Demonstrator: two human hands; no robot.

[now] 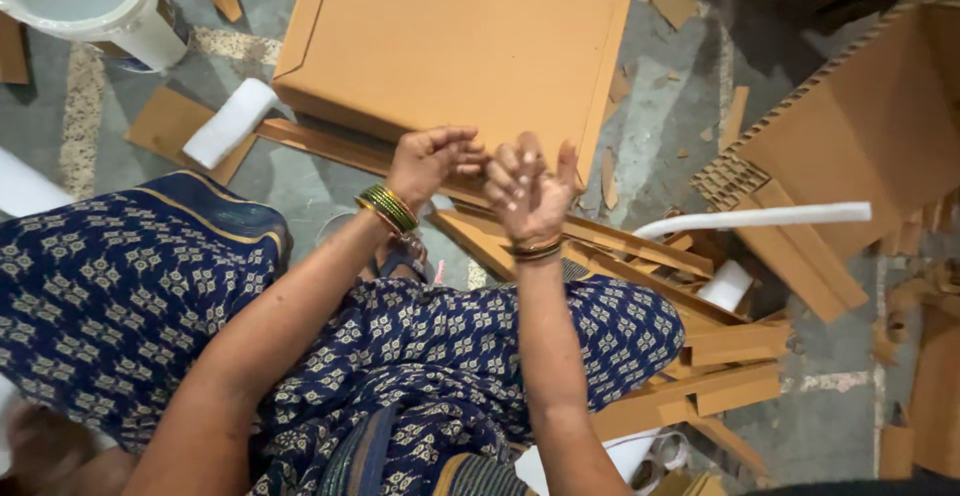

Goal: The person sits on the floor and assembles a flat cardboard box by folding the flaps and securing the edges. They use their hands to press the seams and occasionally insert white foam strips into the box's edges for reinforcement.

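My left hand (432, 161), with green bangles on the wrist, is raised over my lap with its fingers curled in toward the fingertips of my right hand (528, 194). My right hand is turned palm up with its fingers spread, and nothing shows in it. The two hands touch at the fingertips, and I see no object between them. Just beyond them a large flat cardboard sheet (450, 36) lies on the floor. Below the hands, my knees are covered by blue patterned cloth (420, 336).
Cardboard strips (650, 256) are piled to the right of my knee under a long white foam strip (760, 218). A corrugated cardboard stack (860, 116) fills the right side. A white foam roll (230, 121) and a white bucket (95, 1) sit at the upper left.
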